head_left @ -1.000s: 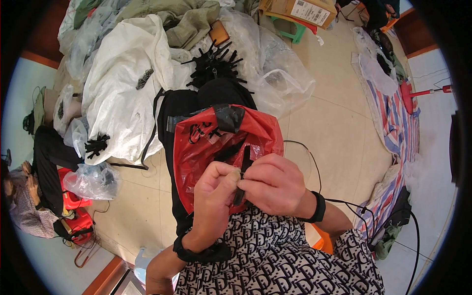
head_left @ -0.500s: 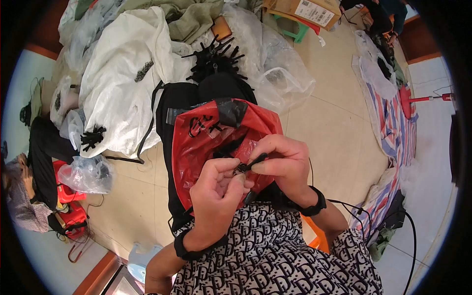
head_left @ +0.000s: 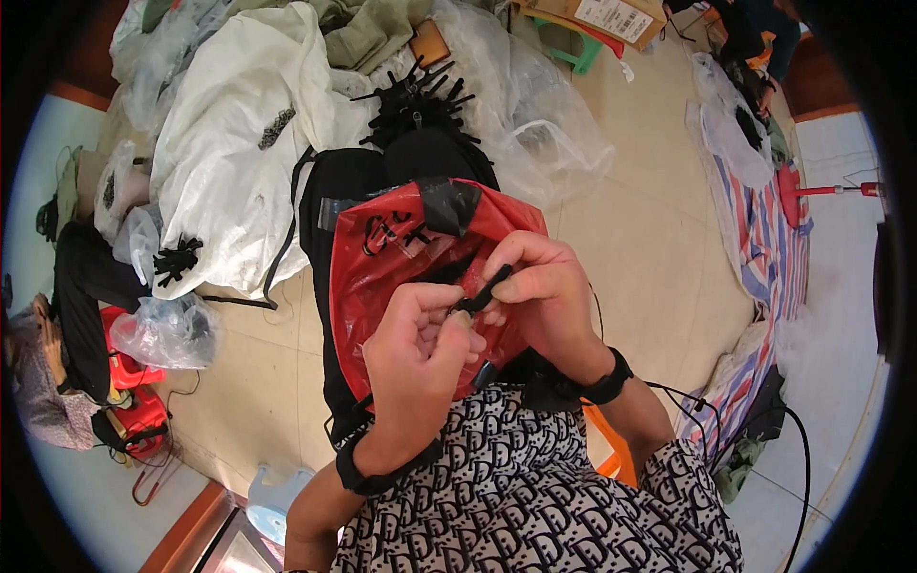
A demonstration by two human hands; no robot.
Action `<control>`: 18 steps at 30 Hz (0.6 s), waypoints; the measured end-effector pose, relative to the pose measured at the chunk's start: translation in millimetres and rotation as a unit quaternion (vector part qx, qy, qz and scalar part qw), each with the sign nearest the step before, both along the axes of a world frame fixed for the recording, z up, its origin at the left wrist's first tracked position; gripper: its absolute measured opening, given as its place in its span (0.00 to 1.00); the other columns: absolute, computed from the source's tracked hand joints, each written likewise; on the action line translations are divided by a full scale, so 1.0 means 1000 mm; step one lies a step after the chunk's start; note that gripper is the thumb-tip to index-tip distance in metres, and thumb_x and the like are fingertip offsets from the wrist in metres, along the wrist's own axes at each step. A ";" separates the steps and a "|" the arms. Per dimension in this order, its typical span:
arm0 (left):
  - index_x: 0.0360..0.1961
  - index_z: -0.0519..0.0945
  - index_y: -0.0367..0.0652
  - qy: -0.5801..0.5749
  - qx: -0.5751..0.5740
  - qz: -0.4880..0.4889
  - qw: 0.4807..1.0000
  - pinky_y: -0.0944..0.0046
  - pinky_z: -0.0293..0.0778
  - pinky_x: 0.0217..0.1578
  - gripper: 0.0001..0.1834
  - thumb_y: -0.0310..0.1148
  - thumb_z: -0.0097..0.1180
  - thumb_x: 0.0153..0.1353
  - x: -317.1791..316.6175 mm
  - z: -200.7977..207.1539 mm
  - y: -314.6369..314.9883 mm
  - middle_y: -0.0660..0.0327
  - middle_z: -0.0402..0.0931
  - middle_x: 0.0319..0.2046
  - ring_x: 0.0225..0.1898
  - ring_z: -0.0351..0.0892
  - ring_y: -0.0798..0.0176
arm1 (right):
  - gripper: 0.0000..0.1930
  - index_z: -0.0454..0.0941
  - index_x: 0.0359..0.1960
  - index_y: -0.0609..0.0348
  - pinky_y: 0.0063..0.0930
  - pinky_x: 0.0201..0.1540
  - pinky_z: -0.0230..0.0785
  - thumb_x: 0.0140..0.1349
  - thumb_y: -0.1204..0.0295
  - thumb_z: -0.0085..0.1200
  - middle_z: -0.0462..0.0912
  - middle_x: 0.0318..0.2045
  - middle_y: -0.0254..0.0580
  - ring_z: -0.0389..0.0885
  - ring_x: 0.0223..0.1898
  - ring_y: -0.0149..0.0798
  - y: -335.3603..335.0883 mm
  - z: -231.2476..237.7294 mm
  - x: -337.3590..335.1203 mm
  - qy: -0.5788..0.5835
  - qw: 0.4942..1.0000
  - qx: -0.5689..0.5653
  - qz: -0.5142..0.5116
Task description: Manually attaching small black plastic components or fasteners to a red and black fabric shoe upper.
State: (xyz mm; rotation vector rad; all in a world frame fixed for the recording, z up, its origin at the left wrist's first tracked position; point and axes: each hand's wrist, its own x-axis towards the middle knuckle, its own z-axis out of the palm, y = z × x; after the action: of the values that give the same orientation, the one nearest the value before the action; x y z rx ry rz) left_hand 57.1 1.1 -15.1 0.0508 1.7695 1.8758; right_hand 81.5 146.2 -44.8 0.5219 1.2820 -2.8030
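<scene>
Over the red plastic bag (head_left: pixel 355 306) in my lap, both hands meet at chest height. My left hand (head_left: pixel 413 349) is closed in a pinch on a small dark fitting (head_left: pixel 462 307), mostly hidden by the fingertips. Between thumb and forefinger, my right hand (head_left: pixel 552 298) grips a short black strap (head_left: pixel 495 283), which runs to that fitting. More dark pieces lie inside the bag, too shadowed to name. Just beyond it, on my black-clad knees, rests a bundle of short black straps (head_left: pixel 416 110) with small metal parts.
White sacking (head_left: pixel 229 162) spreads over the floor at far left, with a smaller black bundle (head_left: pixel 178 260) on it. Clear plastic (head_left: pixel 544 134) lies beyond my knees. A cardboard box (head_left: pixel 602 19) sits on a green stool (head_left: pixel 571 55). Striped sheeting (head_left: pixel 764 258) lies at right.
Both hands have risen slightly, away from me. The black strap in my right hand now points more steeply up, with more of it showing.
</scene>
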 end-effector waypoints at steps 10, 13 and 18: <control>0.39 0.66 0.33 -0.002 -0.007 -0.012 1.000 0.76 0.73 0.24 0.10 0.19 0.47 0.54 -0.003 0.005 0.004 0.57 0.74 0.27 0.25 0.75 0.73 | 0.04 0.73 0.25 0.66 0.16 0.20 0.67 0.46 0.81 0.49 0.77 0.19 0.41 0.74 0.16 0.28 0.003 -0.008 -0.001 0.000 0.999 -0.048 -0.002; 0.38 0.66 0.32 0.014 -0.012 -0.021 1.000 0.76 0.73 0.23 0.10 0.19 0.47 0.53 -0.005 0.004 0.005 0.57 0.74 0.26 0.24 0.75 0.72 | 0.04 0.73 0.25 0.66 0.16 0.20 0.67 0.46 0.81 0.49 0.77 0.19 0.40 0.74 0.16 0.28 0.003 -0.009 0.000 0.004 0.998 -0.055 -0.008; 0.37 0.66 0.32 0.016 -0.029 -0.027 0.999 0.76 0.72 0.23 0.10 0.18 0.48 0.53 -0.007 0.005 0.007 0.57 0.74 0.25 0.23 0.75 0.72 | 0.04 0.73 0.25 0.66 0.16 0.20 0.67 0.45 0.80 0.49 0.76 0.19 0.40 0.74 0.17 0.28 0.004 -0.009 0.000 -0.003 0.999 -0.042 -0.017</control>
State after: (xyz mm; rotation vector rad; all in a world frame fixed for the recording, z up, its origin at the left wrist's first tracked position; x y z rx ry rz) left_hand 50.2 8.3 -10.5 0.1060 1.8259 1.7936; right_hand 81.9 150.5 -53.7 0.5537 1.1589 -2.8660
